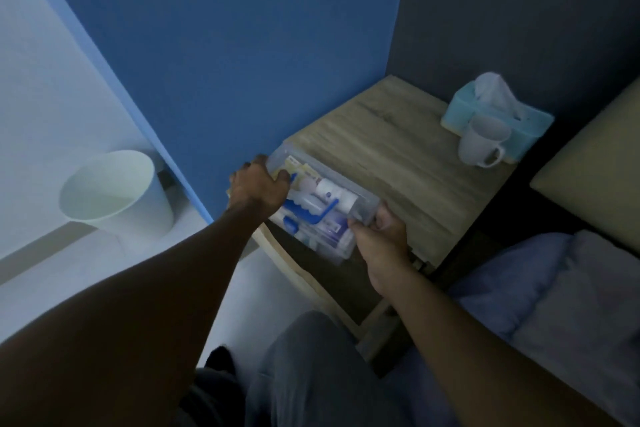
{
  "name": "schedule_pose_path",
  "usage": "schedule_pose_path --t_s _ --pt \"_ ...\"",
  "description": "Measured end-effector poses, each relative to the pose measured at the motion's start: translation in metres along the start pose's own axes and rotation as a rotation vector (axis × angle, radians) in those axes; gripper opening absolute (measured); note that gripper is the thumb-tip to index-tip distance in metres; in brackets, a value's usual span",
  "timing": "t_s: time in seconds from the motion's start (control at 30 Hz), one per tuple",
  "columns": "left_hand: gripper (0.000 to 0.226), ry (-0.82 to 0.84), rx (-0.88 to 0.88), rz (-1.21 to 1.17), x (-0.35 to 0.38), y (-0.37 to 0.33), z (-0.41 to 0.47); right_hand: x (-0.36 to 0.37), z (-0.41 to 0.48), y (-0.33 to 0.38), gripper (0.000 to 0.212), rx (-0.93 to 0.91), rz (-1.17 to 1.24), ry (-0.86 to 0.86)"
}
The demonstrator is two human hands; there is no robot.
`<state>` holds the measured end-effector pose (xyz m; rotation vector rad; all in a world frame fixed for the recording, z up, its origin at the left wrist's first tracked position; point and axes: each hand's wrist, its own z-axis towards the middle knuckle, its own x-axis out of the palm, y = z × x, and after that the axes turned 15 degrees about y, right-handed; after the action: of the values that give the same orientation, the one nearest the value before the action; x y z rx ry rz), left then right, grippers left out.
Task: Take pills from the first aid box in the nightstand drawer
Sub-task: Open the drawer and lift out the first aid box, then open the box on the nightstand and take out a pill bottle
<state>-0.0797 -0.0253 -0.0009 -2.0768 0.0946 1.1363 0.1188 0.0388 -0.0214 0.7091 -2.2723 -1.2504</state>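
A clear plastic first aid box [332, 198] with a blue handle and lid clips is held at the front edge of the wooden nightstand [398, 156], partly over the open drawer [332, 284]. Through its lid I see small boxes, a white roll and tubes; no pills can be made out. My left hand [259, 191] grips the box's left end, fingers over the rim. My right hand [379, 239] grips its near right end, thumb on top.
A white mug [483, 142] and a light blue tissue box [498, 114] stand at the nightstand's back right. A white waste bin [117, 194] sits on the floor to the left, by the blue wall. The bed with a bluish blanket [540, 295] lies at the right.
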Motion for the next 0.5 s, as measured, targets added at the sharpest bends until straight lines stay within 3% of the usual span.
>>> schedule_pose_path --t_s 0.2,0.5 --pt "0.052 -0.124 0.097 -0.127 -0.048 -0.041 0.007 0.003 0.003 0.058 0.044 -0.122 0.088 0.026" --pt "0.061 -0.109 0.185 -0.249 -0.061 -0.068 0.090 0.001 0.066 0.116 0.048 -0.219 0.061 -0.103"
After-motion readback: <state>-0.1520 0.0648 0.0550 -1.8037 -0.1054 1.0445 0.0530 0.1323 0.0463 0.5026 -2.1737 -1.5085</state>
